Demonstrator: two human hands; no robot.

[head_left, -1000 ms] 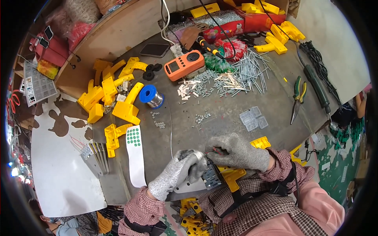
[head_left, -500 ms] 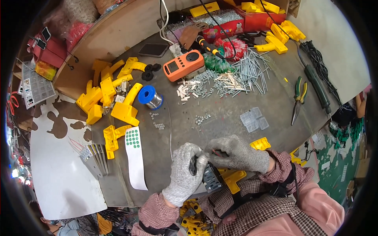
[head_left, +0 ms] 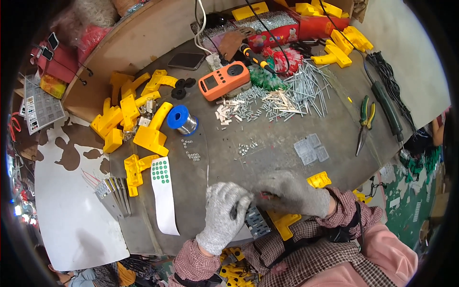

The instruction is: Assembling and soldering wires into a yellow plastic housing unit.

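Observation:
Both hands wear grey knit gloves and meet at the near edge of the table. My left hand (head_left: 224,217) is closed, thumb and fingers pinched together; whatever they hold is hidden. Beside it, my right hand (head_left: 299,195) is curled and blurred by motion, with something small, dark and reddish at its fingertips that I cannot make out. Just below the hands sits a dark block (head_left: 258,223) with rows of small metal pieces. Right of that block, a yellow plastic handle shell (head_left: 286,225) lies partly under my right hand.
A solder spool (head_left: 182,120), yellow shells (head_left: 154,136) and a green-dotted sticker strip (head_left: 164,205) lie left. Farther off are an orange meter (head_left: 224,80) and a heap of screws (head_left: 308,88). Pliers (head_left: 366,125) and a soldering iron (head_left: 387,111) lie right. Small nuts (head_left: 247,146) are scattered mid-table.
My left hand has come slightly nearer to me, its fingers folded further over. My right hand has shifted a little and is now blurred. The table layout looks unchanged.

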